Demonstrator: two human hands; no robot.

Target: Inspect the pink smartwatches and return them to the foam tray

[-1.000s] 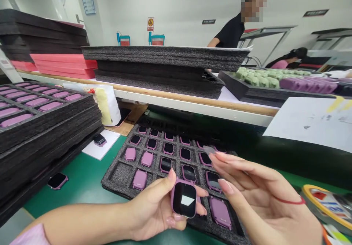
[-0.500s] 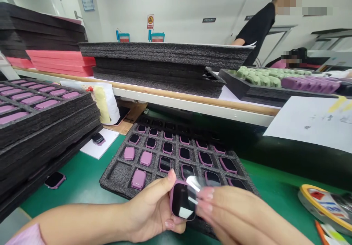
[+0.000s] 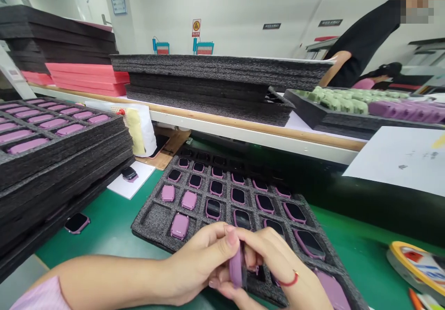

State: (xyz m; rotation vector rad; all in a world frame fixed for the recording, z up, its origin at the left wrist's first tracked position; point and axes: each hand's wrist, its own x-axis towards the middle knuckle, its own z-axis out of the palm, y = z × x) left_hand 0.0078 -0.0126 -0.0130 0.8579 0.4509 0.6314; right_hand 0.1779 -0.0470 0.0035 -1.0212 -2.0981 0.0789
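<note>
A purple smartwatch body (image 3: 236, 270) is turned edge-on between my two hands, its screen facing right. My left hand (image 3: 194, 268) is closed on it, the thumb along the top edge. My right hand (image 3: 285, 259), with a red string at the wrist, curls round the watch's other side; its fingertips are partly hidden. Behind and below the hands lies a black foam tray (image 3: 156, 219) holding rows of purple watch bodies. Most have the dark screen up; several at the left, such as one watch body (image 3: 180, 225), lie back up. I cannot make out any clear film now.
A tall stack of foam trays (image 3: 69, 161) stands at left. A loose watch (image 3: 77, 223) lies on the green table, another on a white card (image 3: 139, 187). A yellow tape roll (image 3: 396, 249) is at right. Above runs a shelf edge (image 3: 243, 131); a person (image 3: 361, 41) stands beyond.
The watch has turned from screen-up to edge-on. My right hand, which held a clear film at its screen, has moved in and closed round the watch. The view has shifted slightly.
</note>
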